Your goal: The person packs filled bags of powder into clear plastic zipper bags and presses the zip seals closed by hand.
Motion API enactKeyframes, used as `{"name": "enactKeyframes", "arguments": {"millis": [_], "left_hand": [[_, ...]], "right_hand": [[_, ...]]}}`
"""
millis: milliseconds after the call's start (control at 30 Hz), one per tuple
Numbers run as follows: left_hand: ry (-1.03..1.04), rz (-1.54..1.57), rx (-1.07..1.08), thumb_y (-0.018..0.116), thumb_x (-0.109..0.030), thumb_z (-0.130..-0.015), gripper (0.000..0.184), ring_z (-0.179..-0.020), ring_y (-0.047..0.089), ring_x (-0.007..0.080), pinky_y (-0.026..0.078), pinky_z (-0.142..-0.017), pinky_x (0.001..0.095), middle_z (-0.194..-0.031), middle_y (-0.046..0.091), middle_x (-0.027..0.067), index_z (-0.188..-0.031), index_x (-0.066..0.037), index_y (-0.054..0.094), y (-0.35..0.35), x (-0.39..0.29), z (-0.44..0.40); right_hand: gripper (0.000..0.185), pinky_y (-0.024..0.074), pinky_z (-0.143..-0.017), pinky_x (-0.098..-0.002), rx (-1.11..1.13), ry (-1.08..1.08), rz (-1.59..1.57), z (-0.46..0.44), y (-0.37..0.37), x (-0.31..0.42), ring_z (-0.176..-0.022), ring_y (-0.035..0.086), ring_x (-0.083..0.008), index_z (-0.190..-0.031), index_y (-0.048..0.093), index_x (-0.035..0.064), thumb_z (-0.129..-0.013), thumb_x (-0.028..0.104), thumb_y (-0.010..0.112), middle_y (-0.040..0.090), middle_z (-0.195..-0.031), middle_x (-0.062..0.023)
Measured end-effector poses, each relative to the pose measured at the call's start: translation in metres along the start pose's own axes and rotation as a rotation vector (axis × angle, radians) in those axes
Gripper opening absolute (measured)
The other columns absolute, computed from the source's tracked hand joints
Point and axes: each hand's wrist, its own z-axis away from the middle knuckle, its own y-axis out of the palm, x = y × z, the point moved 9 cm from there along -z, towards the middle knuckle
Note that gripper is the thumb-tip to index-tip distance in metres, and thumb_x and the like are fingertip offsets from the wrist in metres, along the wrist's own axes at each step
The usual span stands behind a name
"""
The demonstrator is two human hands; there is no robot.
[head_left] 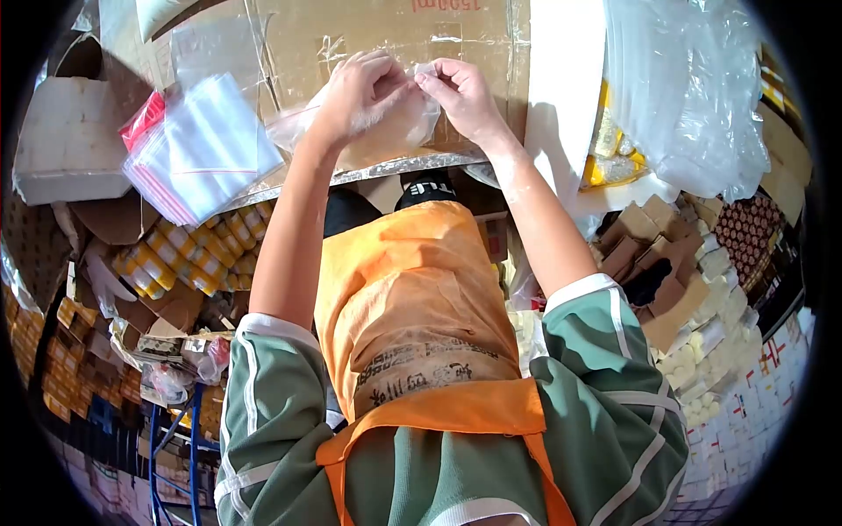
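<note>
A clear plastic bag lies at the near edge of the cardboard-covered work surface, with pale contents I cannot make out. My right hand pinches the bag's upper right corner between thumb and fingers. Just left of it, my left hand is closed over the bag's top edge; its fingertips are partly hidden. To the left of my hands lies a fanned stack of flat zip-lock bags, with a red piece of plastic beside it.
A pile of clear plastic bags sits at the right, near yellow-printed packs. Yellow-and-white packs are stacked below left. A white container stands at far left. Flattened cardboard pieces and a blue metal frame are lower down.
</note>
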Motion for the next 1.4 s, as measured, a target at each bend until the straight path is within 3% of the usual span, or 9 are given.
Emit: {"name": "enactKeyframes", "arguments": {"millis": [267, 333, 467, 633, 733, 1033, 1167, 1233, 1400], "left_hand": [[-0.268, 0.523, -0.002, 0.069, -0.013, -0.089, 0.019, -0.081, 0.055, 0.0088, 0.048, -0.075, 0.0245, -0.084, 0.061, 0.0020, -0.097, 0.003, 0.062, 0.013, 0.022, 0.012], [-0.245, 0.755, -0.181, 0.069, -0.010, -0.088, 0.022, -0.084, 0.056, 0.0080, 0.049, -0.078, 0.0236, -0.090, 0.061, 0.0033, -0.104, 0.003, 0.062, 0.005, 0.022, 0.011], [-0.232, 0.700, -0.108, 0.069, -0.009, -0.087, 0.027, -0.087, 0.057, 0.0082, 0.050, -0.081, 0.0241, -0.096, 0.062, 0.0047, -0.110, 0.004, 0.061, 0.001, 0.024, 0.009], [-0.333, 0.443, 0.179, 0.068, -0.015, -0.087, 0.023, -0.081, 0.053, 0.0068, 0.047, -0.074, 0.0241, -0.087, 0.062, 0.0013, -0.098, 0.005, 0.064, 0.013, 0.032, 0.004], [-0.295, 0.440, 0.124, 0.069, -0.021, -0.084, 0.027, -0.071, 0.053, 0.0076, 0.047, -0.066, 0.0262, -0.074, 0.062, 0.0031, -0.089, 0.005, 0.066, 0.007, 0.031, 0.002], [-0.178, 0.380, 0.020, 0.069, -0.019, -0.085, 0.025, -0.074, 0.056, 0.0094, 0.049, -0.071, 0.0282, -0.076, 0.065, 0.0071, -0.089, 0.006, 0.065, -0.006, 0.011, 0.007], [-0.207, 0.345, 0.018, 0.069, -0.012, -0.086, 0.018, -0.081, 0.054, 0.0077, 0.047, -0.077, 0.0259, -0.081, 0.064, 0.0031, -0.091, 0.005, 0.064, -0.005, 0.011, 0.011], [-0.087, 0.216, -0.030, 0.070, -0.010, -0.085, 0.017, -0.083, 0.055, 0.0089, 0.047, -0.079, 0.0265, -0.083, 0.063, 0.0039, -0.092, 0.005, 0.064, -0.014, 0.003, 0.012], [-0.190, 0.339, -0.005, 0.070, -0.008, -0.084, 0.016, -0.084, 0.057, 0.0113, 0.046, -0.082, 0.0271, -0.084, 0.063, 0.0049, -0.092, 0.004, 0.063, -0.010, 0.016, 0.019]], "right_hand": [[0.012, 0.0464, -0.063, -0.0214, -0.011, -0.060, 0.101, -0.004, 0.003, 0.010, -0.071, 0.056, -0.0038, -0.090, 0.069, -0.0001, -0.090, 0.012, 0.066, 0.066, -0.079, -0.0001], [0.012, 0.0457, -0.062, -0.0213, -0.021, -0.071, 0.115, -0.004, 0.004, 0.010, -0.070, 0.055, -0.0035, -0.088, 0.068, -0.0001, -0.090, 0.012, 0.066, 0.066, -0.077, 0.0003], [0.013, 0.0437, -0.059, -0.0212, -0.068, -0.069, 0.122, -0.001, 0.001, 0.010, -0.067, 0.053, -0.0030, -0.083, 0.066, 0.0002, -0.089, 0.012, 0.067, 0.063, -0.074, 0.0017], [0.015, 0.0432, -0.058, -0.0213, -0.079, -0.091, 0.156, -0.001, -0.001, 0.016, -0.066, 0.052, -0.0032, -0.082, 0.065, -0.0002, -0.089, 0.013, 0.067, 0.062, -0.072, 0.0017], [0.016, 0.0437, -0.059, -0.0217, -0.053, -0.112, 0.181, -0.001, 0.000, 0.025, -0.066, 0.052, -0.0036, -0.083, 0.066, -0.0007, -0.089, 0.014, 0.068, 0.062, -0.072, 0.0012], [0.014, 0.0459, -0.062, -0.0235, -0.013, -0.113, 0.212, -0.001, 0.003, 0.030, -0.068, 0.056, -0.0050, -0.088, 0.069, -0.0002, -0.087, 0.014, 0.069, 0.065, -0.074, -0.0006], [0.014, 0.0469, -0.063, -0.0231, 0.003, -0.133, 0.195, -0.002, 0.004, 0.026, -0.070, 0.057, -0.0055, -0.091, 0.070, 0.0006, -0.087, 0.014, 0.069, 0.067, -0.077, -0.0009], [0.014, 0.0475, -0.064, -0.0230, 0.024, -0.139, 0.195, -0.002, 0.008, 0.032, -0.071, 0.058, -0.0056, -0.093, 0.071, 0.0012, -0.087, 0.014, 0.069, 0.068, -0.079, -0.0010], [0.014, 0.0493, -0.070, -0.0224, 0.099, -0.151, 0.168, -0.003, 0.018, 0.036, -0.077, 0.060, -0.0057, -0.098, 0.073, 0.0041, -0.087, 0.012, 0.070, 0.070, -0.084, -0.0022]]}}
